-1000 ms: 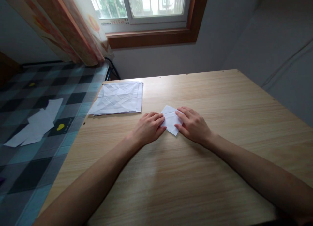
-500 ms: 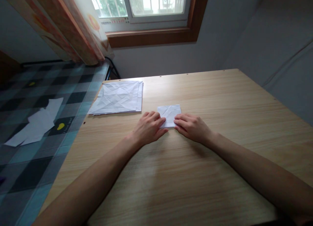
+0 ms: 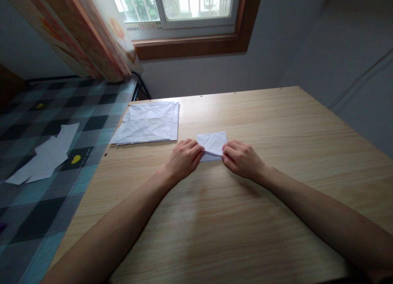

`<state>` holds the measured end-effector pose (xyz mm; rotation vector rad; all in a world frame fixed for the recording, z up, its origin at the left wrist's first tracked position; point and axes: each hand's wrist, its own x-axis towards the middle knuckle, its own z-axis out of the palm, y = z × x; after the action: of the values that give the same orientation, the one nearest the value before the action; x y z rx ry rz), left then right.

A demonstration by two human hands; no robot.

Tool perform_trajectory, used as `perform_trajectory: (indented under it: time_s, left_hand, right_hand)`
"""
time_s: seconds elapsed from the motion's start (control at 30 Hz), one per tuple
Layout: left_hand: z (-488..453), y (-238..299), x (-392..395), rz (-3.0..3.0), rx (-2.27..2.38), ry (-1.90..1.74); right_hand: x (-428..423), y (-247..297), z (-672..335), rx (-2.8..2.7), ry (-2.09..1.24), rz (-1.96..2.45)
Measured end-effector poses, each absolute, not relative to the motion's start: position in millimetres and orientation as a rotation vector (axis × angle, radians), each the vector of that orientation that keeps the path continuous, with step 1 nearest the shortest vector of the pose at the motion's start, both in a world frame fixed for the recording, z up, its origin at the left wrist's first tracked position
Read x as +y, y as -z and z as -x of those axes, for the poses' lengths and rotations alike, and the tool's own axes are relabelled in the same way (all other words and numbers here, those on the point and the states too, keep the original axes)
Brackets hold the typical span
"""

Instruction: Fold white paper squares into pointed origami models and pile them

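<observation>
Head view: the left hand and the right hand meet at a small folded white paper near the middle of the wooden table. Fingers of each hand are curled and pinch the near edge of the paper, one hand at each near corner; the top layer is lifted a little from the layer below. A stack of creased white sheets lies at the far left of the table, well apart. Loose paper pieces lie on the checkered cloth beside the table.

Creased paper stack lies on the wooden table.
</observation>
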<state>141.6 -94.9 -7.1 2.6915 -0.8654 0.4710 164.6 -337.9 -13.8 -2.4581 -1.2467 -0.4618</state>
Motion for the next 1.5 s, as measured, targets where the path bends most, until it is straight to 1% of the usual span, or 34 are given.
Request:
perform_trajectory:
  time_s: [0.23,0.43,0.63,0.8,0.97,1.13,1.33,1.5]
  left_hand:
    - [-141,9,-97,-2.612,-0.724,-0.517]
    - [-140,6,-98,-2.697,-0.665,-0.507]
    - [-141,4,-97,-2.714,-0.888,-0.541]
    - [-140,0,-97,-2.732,-1.102,-0.471]
    - [-136,-6,-98,-2.801,-1.127,-0.437]
    - [-134,-8,-100,-2.798,-1.054,-0.437]
    - [-132,-12,-104,-2.816,-0.981,-0.435]
    - [-133,-11,-103,-2.893,-0.898,-0.43]
  right_hand:
    - [-334,14,-165,-1.206,0.507,2.472]
    - [-332,16,-165,-1.175,0.527,2.455]
    - [-334,20,-168,-1.397,0.613,2.343]
    - [-333,16,-169,-1.529,0.617,2.316]
    - [-332,8,-166,-1.558,0.566,2.386]
    - [-337,5,-164,-1.497,0.477,2.443]
    - [-340,5,-163,-1.533,0.466,2.331]
    - [-334,4,-156,-1.667,0.412,2.214]
